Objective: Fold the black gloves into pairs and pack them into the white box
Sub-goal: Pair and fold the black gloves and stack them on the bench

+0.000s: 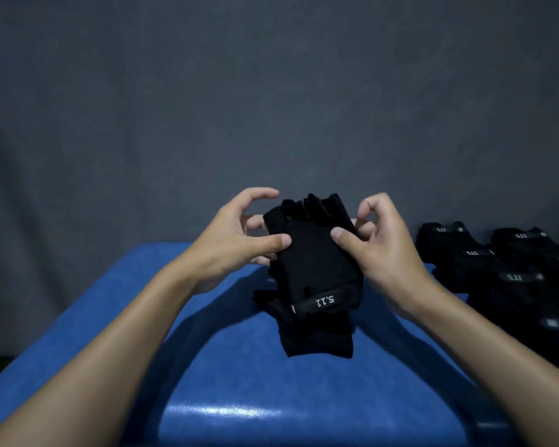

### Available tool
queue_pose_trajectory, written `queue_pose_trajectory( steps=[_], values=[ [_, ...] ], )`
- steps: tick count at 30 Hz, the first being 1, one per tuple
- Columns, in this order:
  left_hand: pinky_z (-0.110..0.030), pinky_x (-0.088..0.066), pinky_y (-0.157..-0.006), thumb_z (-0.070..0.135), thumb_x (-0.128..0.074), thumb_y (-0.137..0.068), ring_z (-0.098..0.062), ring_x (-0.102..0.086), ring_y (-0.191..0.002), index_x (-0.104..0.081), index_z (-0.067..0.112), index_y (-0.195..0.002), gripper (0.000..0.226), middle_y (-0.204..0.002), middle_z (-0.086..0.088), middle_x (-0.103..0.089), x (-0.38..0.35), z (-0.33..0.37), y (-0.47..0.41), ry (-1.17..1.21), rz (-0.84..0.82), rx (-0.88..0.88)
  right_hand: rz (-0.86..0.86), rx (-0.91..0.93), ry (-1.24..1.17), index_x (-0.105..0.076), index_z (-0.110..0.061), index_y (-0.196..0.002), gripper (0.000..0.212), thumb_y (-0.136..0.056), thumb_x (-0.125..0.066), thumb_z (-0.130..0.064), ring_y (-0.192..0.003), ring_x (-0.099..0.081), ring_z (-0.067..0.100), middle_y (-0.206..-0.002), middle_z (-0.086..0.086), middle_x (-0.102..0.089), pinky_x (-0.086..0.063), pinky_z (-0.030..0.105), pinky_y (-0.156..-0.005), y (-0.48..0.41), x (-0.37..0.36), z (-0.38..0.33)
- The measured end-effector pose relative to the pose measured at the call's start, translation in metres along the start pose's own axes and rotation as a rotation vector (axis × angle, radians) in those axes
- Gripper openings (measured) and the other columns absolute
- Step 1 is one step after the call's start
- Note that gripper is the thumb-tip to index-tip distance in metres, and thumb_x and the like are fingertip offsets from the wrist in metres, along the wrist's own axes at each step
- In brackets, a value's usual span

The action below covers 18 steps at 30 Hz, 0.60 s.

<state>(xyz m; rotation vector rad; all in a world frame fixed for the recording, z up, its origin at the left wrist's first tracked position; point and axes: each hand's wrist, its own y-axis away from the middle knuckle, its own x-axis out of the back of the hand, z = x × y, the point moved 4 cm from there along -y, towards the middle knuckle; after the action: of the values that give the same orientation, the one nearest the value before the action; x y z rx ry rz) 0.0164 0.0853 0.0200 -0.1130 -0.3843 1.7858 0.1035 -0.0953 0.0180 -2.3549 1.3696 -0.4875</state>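
Left hand (239, 233) and right hand (381, 250) pinched a pair of black fingerless gloves (313, 262) above the middle of the blue table (207, 350). More gloves (504, 272) lay by its right edge; no white box showed, so most work seemingly remained.

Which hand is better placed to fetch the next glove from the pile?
Right, probably. The glove pile lies at the right, beside the right hand; the left hand pinches the held gloves on their other side, farther away.
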Motion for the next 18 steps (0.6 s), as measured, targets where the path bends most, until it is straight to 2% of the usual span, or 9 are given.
queue_pose_trajectory(
  steps=[2,4,6,9,12,15,18],
  values=[
    [-0.038,-0.049,-0.068,-0.001,-0.072,-0.085,-0.019,-0.057,-0.068,-0.051,0.027,-0.131,0.057,-0.082,-0.005,-0.06,-0.001,-0.004,-0.001,0.0,0.022,0.003,0.021,0.021,0.103,-0.038,-0.023,-0.086,0.026,-0.093,-0.061,-0.012,-0.06,-0.041,0.02,-0.067,0.012,-0.044,-0.038,0.037,-0.056,0.004,0.003,0.003],
    [-0.026,-0.048,-0.058,0.0,-0.071,-0.086,-0.014,-0.056,-0.063,-0.051,0.025,-0.129,0.054,-0.069,0.008,-0.059,-0.004,-0.008,-0.001,-0.008,0.061,0.011,0.014,0.075,0.219,-0.04,-0.015,-0.085,0.021,-0.096,-0.056,-0.008,-0.054,-0.033,0.011,-0.058,0.0,-0.037,-0.032,0.026,-0.051,0.008,0.004,0.002],
    [-0.021,-0.047,-0.054,0.002,-0.072,-0.086,-0.013,-0.056,-0.064,-0.05,0.025,-0.127,0.051,-0.066,0.01,-0.058,-0.005,-0.011,-0.001,-0.027,0.11,0.018,0.002,0.094,0.293,-0.045,-0.013,-0.082,0.019,-0.095,-0.056,-0.006,-0.051,-0.032,0.006,-0.058,-0.006,-0.039,-0.031,0.019,-0.049,0.012,0.003,0.002],
    [-0.023,-0.048,-0.06,0.006,-0.072,-0.087,-0.014,-0.055,-0.065,-0.051,0.023,-0.124,0.046,-0.072,0.003,-0.06,-0.004,-0.016,-0.003,-0.069,0.173,0.025,-0.014,-0.019,0.225,-0.054,-0.012,-0.095,0.008,-0.095,-0.058,-0.006,-0.051,-0.049,0.006,-0.07,-0.003,-0.056,-0.043,0.019,-0.047,0.014,0.001,0.004],
    [-0.027,-0.047,-0.065,0.013,-0.071,-0.089,-0.009,-0.053,-0.059,-0.052,0.021,-0.124,0.04,-0.079,-0.003,-0.059,-0.003,-0.022,-0.005,-0.121,0.199,0.085,-0.073,-0.261,0.108,-0.054,-0.008,-0.121,0.029,-0.093,-0.063,-0.008,-0.044,-0.057,0.021,-0.101,0.01,-0.063,-0.047,0.029,-0.04,0.016,0.0,0.017],
    [-0.021,-0.048,-0.057,0.016,-0.075,-0.086,-0.007,-0.056,-0.057,-0.052,0.025,-0.124,0.045,-0.089,-0.002,-0.059,-0.008,-0.029,-0.002,-0.174,0.093,0.181,-0.147,-0.377,0.17,-0.051,-0.006,-0.13,0.047,-0.088,-0.069,-0.012,-0.044,-0.057,0.01,-0.109,0.008,-0.058,-0.047,0.028,-0.045,0.019,-0.002,0.028],
    [-0.026,-0.055,-0.062,0.014,-0.079,-0.082,-0.017,-0.066,-0.07,-0.059,0.031,-0.117,0.044,-0.111,-0.005,-0.06,-0.012,-0.033,0.0,-0.257,0.003,0.201,-0.215,-0.381,0.273,-0.051,-0.015,-0.125,0.046,-0.085,-0.073,-0.016,-0.052,-0.058,0.002,-0.108,-0.003,-0.061,-0.044,0.026,-0.046,0.023,-0.005,0.031]
  ],
)
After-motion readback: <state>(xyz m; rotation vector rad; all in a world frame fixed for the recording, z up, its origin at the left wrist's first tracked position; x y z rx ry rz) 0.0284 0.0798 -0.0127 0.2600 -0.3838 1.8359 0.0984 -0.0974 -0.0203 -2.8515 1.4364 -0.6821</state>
